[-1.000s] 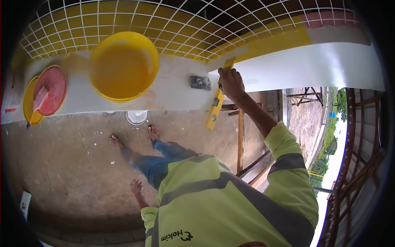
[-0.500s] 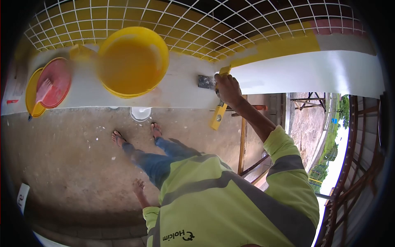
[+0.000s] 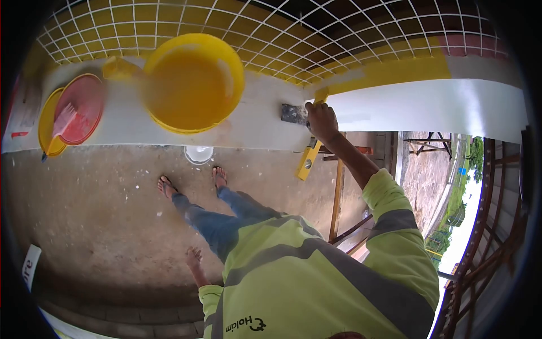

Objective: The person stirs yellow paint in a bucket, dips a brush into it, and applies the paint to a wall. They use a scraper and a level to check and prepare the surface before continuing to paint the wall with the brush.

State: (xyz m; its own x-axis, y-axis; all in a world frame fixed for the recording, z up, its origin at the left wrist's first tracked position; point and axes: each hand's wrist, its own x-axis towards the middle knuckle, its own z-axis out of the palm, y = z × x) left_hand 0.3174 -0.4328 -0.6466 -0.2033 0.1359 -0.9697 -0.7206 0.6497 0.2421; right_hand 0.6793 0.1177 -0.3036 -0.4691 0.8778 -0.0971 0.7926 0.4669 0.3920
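My right hand (image 3: 323,121) is closed around a tool, seemingly a paintbrush (image 3: 320,94), whose yellow tip shows above the fingers by the wall corner; the grip itself is hidden. Just left of the knuckles, a stained grey scraper (image 3: 293,113) rests on the white ledge (image 3: 259,121). Below the hand, a yellow spirit level (image 3: 308,160) sticks out past the ledge's edge. My left hand (image 3: 193,257) hangs low at my side, holding nothing, with loosely bent fingers apart. A large yellow bucket (image 3: 240,79) of yellow paint stands on the ledge.
Left on the ledge, a pink-handled brush (image 3: 64,121) rests on a red lid (image 3: 87,107) beside a yellow lid (image 3: 47,124). White wire mesh (image 3: 271,22) rises behind. On the floor (image 3: 113,209), a white container (image 3: 199,154) stands near my feet. Wooden frame pieces (image 3: 337,195) are at right.
The view has shifted slightly, so the bucket, lids and scraper appear farther right. My right hand stays near the corner with the tool; my left hand still hangs down.
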